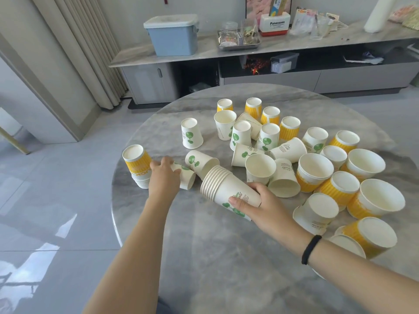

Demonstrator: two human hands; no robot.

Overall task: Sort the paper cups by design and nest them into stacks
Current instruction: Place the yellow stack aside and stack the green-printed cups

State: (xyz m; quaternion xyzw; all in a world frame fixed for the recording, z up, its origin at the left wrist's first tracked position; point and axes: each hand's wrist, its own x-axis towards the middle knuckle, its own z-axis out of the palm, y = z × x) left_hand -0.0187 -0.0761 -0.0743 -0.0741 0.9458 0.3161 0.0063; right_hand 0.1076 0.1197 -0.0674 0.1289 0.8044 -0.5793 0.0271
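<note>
Right hand (251, 200) wrapped round a nested stack of white paper cups with green tree print (229, 189), thumb on the near side, fingers curled over the far side, stack tipped on its side with the rims facing away toward the left. Clamped firm, no slack showing.

Left hand (162, 175) out ahead and to the left of that grip, fingers curled over a single white green-tree paper cup (184, 175) lying on its side on the grey marbled round table (204, 257). Looks like a pinch on its base end; hard to tell how tight.

Just beyond the stack's rims, another lone green-tree cup (199, 162) on its side, touching or nearly touching the one under the left hand. Further left of the left hand, a stack of yellow ribbed paper cups (137, 164), standing upside down, already nested.

Off to the right of the held stack, a loose crowd of unsorted cups (317, 159), yellow ribbed and green-printed mixed, some upright, some upside down, some tipped over.

Step in hand, by the look of it: building the green-tree stack, one cup at a time. Roughly early to midway, plenty left loose. Next move calls for lifting the single cup, turning it base first toward the stack's open rims, and sliding it straight in, without crushing the thin paper walls.
</note>
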